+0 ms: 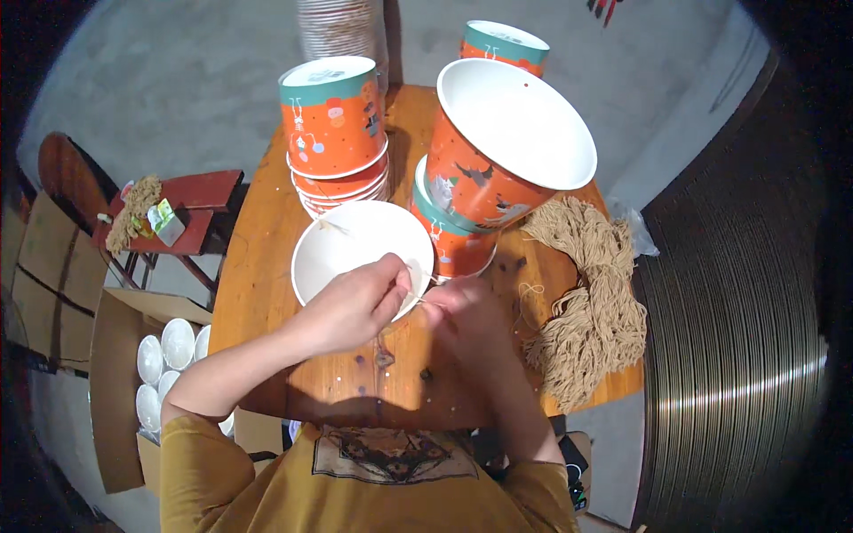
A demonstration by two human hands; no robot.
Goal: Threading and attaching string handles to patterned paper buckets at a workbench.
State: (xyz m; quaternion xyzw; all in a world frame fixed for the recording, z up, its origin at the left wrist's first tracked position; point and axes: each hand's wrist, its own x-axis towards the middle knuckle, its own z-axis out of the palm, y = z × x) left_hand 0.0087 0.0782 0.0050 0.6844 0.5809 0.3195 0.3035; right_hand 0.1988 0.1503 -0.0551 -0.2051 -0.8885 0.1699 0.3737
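A paper bucket [346, 244], white inside, rests near the middle of the wooden table, its open mouth tipped up toward me. At its near right rim my left hand [360, 302] pinches a thin tan string [419, 298]. Just to the right, my right hand [466, 315] is closed on the same string, its fingertips partly in shadow. Another strand shows across the bucket's far left rim. Behind my right hand, a large orange bucket [484, 182] with a white inside leans tilted on an upside-down orange and teal bucket [458, 253].
On the wooden table [311, 391] lies a bundle of tan string [591, 311] at the right. Upside-down stacked buckets [333, 124] stand at the far left, with another bucket [506, 44] at the back. A cardboard box [115, 400] of white cups sits lower left, beside a red bench [204, 209].
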